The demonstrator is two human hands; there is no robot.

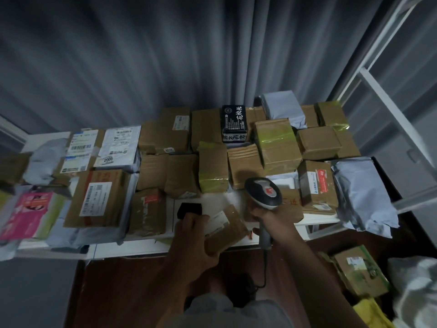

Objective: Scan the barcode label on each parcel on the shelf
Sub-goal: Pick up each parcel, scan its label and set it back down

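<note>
My left hand [192, 235] grips a small brown cardboard parcel [228, 229] with a white label on top, at the front edge of the white shelf [132, 250]. My right hand [272, 221] is closed on the handle of a grey and black barcode scanner [263, 192]. Its head sits just above and to the right of the parcel, and its cable hangs down below the shelf. Many more parcels cover the shelf: brown boxes [277, 145], a labelled carton [98, 198], a black box with white characters [234, 123].
A small black object [190, 209] lies on the shelf beside my left hand. Grey poly bags [364, 195] lie at the right end, a pink package [28, 215] at the left. Below right, another box [359, 272] and white bags sit. A curtain hangs behind; a white frame [387, 107] stands on the right.
</note>
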